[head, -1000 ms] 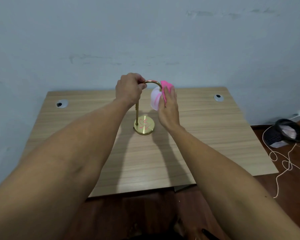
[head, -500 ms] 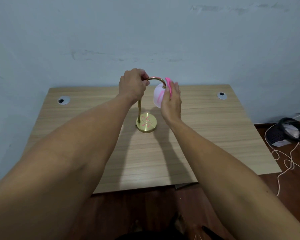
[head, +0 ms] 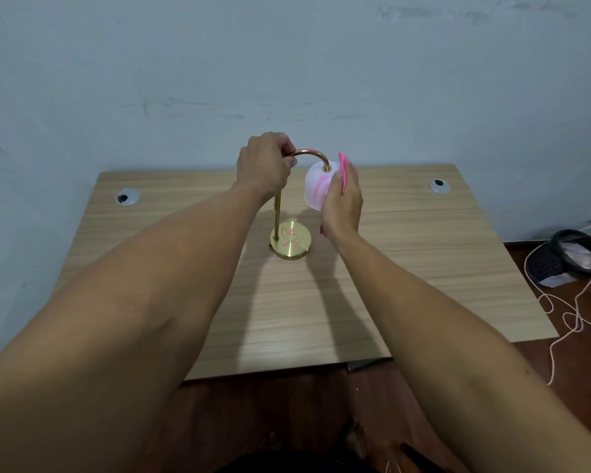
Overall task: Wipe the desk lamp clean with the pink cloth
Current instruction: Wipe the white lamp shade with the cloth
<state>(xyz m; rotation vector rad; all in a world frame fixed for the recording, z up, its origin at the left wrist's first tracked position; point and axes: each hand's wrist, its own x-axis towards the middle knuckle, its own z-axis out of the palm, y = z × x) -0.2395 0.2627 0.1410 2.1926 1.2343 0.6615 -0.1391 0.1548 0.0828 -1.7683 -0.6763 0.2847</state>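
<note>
A small brass desk lamp stands near the middle of the wooden desk (head: 423,268). It has a round gold base (head: 291,240) with pink marks, a thin stem and a curved neck (head: 310,154). Its white shade (head: 316,187) shows pink streaks. My left hand (head: 265,165) is closed around the top of the neck's arch. My right hand (head: 343,203) presses the pink cloth (head: 344,169) flat against the right side of the shade. Most of the cloth is hidden behind my hand.
Two round cable grommets (head: 127,197) (head: 439,186) sit at the desk's back corners. A blue-grey wall rises right behind the desk. On the floor to the right lie a dark basket (head: 570,257) and a loose cord (head: 567,319).
My right hand with the cloth has slid from the front of the shade round to its right side. More of the streaked shade shows. My left hand keeps its hold on the neck.
</note>
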